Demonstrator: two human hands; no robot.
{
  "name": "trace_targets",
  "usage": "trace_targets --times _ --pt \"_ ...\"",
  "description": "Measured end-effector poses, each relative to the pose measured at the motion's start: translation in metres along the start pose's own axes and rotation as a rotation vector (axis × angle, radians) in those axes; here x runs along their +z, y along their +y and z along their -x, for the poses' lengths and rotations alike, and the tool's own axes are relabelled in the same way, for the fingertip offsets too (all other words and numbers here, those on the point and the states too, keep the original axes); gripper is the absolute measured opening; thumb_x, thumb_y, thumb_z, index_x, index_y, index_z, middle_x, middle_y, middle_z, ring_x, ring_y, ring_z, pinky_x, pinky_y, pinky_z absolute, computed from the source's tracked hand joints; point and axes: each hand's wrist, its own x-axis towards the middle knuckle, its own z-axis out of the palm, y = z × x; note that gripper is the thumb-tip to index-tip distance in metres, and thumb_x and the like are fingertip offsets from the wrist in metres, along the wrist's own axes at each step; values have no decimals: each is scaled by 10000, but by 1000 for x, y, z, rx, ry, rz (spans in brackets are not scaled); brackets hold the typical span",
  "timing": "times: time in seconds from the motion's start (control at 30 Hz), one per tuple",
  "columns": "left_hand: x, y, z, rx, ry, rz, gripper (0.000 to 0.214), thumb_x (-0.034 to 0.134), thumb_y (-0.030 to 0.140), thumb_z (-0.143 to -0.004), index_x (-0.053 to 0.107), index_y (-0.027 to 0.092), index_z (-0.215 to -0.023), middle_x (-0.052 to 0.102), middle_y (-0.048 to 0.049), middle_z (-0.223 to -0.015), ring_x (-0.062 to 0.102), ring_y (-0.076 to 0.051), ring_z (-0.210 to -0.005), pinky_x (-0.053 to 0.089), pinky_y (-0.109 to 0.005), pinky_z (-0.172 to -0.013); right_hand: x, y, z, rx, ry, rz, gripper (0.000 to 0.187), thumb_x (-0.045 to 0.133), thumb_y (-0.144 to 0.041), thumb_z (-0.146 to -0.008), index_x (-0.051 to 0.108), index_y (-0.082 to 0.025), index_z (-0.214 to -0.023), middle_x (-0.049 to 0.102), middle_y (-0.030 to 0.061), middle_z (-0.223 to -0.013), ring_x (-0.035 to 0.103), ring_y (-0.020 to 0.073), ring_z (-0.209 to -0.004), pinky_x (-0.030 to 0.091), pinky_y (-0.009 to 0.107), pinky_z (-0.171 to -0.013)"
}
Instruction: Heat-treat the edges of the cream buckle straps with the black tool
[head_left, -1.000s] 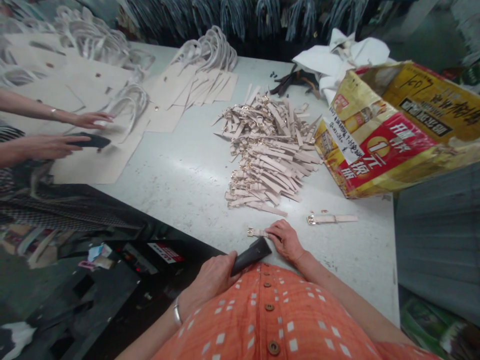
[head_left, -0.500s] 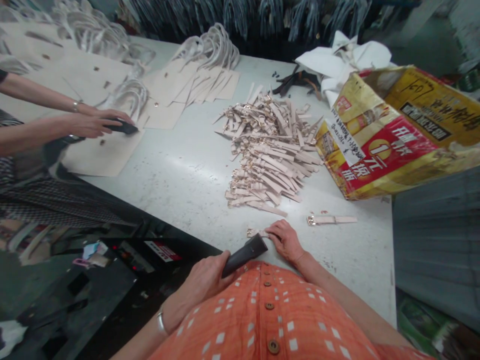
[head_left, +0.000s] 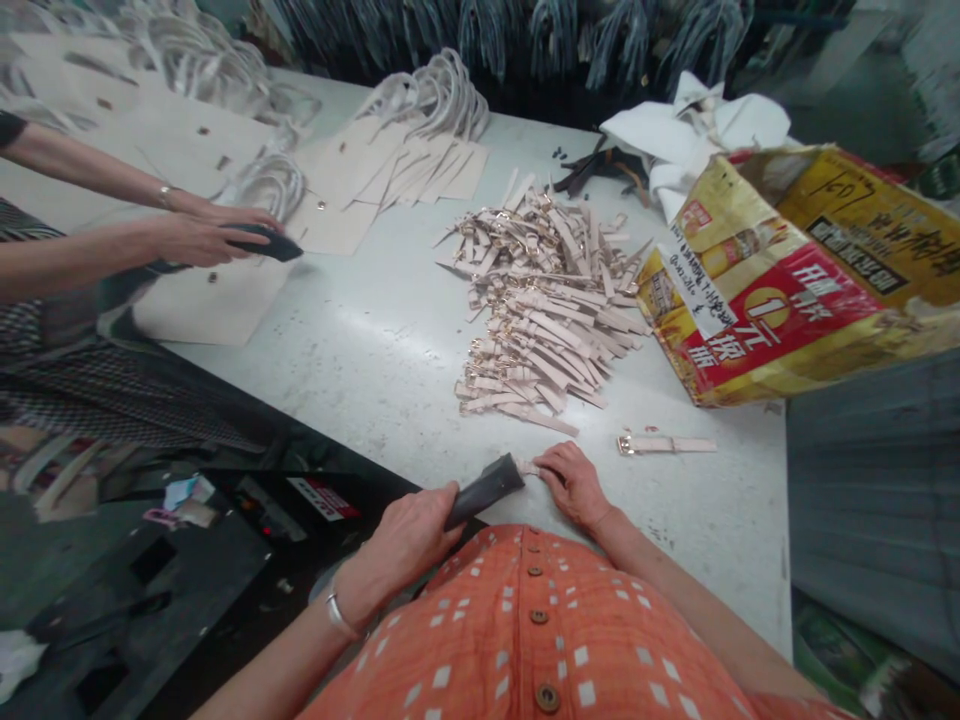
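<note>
Scuffed pale-grey tabletop [head_left: 360, 350], smooth and faintly glossy, fills most of the view, with dark hanging straps blurred along the back. At its near edge the left hand [head_left: 405, 545] is clenched around the handle of a dark wedge-shaped tool [head_left: 484, 488], whose blunt tip rests on a short beige strap piece [head_left: 527, 467] lying flat on the table. The right hand [head_left: 574, 483] presses down on that same strap piece, fingers curled over its right end, touching it just beside the tool tip. A silver bangle circles the left wrist, and an orange dotted, buttoned garment shows below. Behind the hands lies a loose heap of narrow beige leather straps with gold buckles [head_left: 540, 300], flat and stiff-looking, criss-crossed over one another. One single beige buckled strap [head_left: 666, 443] lies apart to the right of the right hand. A crumpled yellow-and-red printed cardboard box [head_left: 787, 280] lies on its side at the right, beside wrinkled white paper [head_left: 690, 130]. At the far left another person's hands [head_left: 199, 235] hold a similar dark tool over flat beige leather panels [head_left: 210, 300], with looped pale handles [head_left: 442, 95] stacked beyond.
</note>
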Motion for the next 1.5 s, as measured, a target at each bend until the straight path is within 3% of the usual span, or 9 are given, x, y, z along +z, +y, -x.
trace_targets --times 0.27,0.5,1.0,1.27,1.5 --pt "9 11 6 45 -100 100 257 396 456 -837 501 243 -936 659 -54 -878 628 -229 -862 428 -299 -684 1 0 0 -17 24 2 177 490 -234 -875 639 -216 -970 610 64 -840 514 199 -835 432 356 -744" --pt "3 21 0 10 -135 70 257 394 444 -832 502 235 -937 669 -69 -884 636 -231 -851 431 -296 -674 1 1 1 -13 17 -4 183 480 -233 -880 639 -217 -969 607 66 -844 512 201 -833 433 358 -742" --pt "2 25 -10 53 -97 207 282 431 465 -821 535 213 -892 661 -70 -828 636 -198 -783 420 -249 -635 -2 -2 -1 -10 21 -26 193 473 -225 -876 644 -211 -964 609 66 -843 508 197 -830 431 355 -751" --pt "21 12 -5 18 -57 237 375 380 546 -818 544 214 -875 642 -59 -751 625 -205 -709 403 -254 -589 1 1 1 -9 7 -20 178 481 -212 -877 639 -200 -959 605 63 -849 501 194 -834 423 348 -753" --pt "10 25 -7 56 -88 322 332 411 503 -813 555 208 -862 635 -55 -737 619 -189 -695 388 -238 -579 1 2 1 -2 22 -21 187 482 -210 -873 635 -206 -981 608 64 -857 506 199 -843 430 357 -755"
